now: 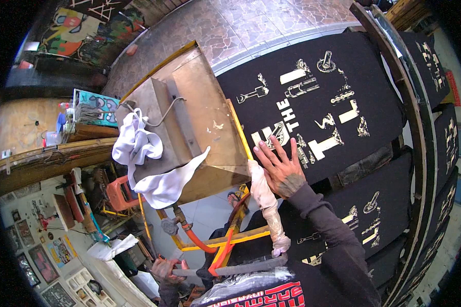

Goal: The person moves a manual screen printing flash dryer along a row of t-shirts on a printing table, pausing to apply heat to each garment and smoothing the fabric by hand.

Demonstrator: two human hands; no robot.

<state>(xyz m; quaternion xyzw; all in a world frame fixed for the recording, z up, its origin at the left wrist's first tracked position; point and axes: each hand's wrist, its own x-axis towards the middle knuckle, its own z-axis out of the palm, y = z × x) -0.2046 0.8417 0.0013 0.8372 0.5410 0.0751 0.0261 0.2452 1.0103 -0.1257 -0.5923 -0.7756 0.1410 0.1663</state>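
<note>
My right hand lies flat, fingers spread, on a black shirt with a pale cream print, stretched over a board. It touches the shirt's near left edge, next to a yellow frame rail. My left hand is low at the left, closed around a grey metal bar that runs across in front of my chest. A rag-wrapped post rises from that bar toward my right hand. Beside the shirt stands a brown metal box on the yellow frame.
White cloths are draped over the metal box, and a grey cable runs across its top. An orange hose hangs below it. More black printed shirts lie on boards to the right. An orange stool, cluttered shelves and tiled floor surround.
</note>
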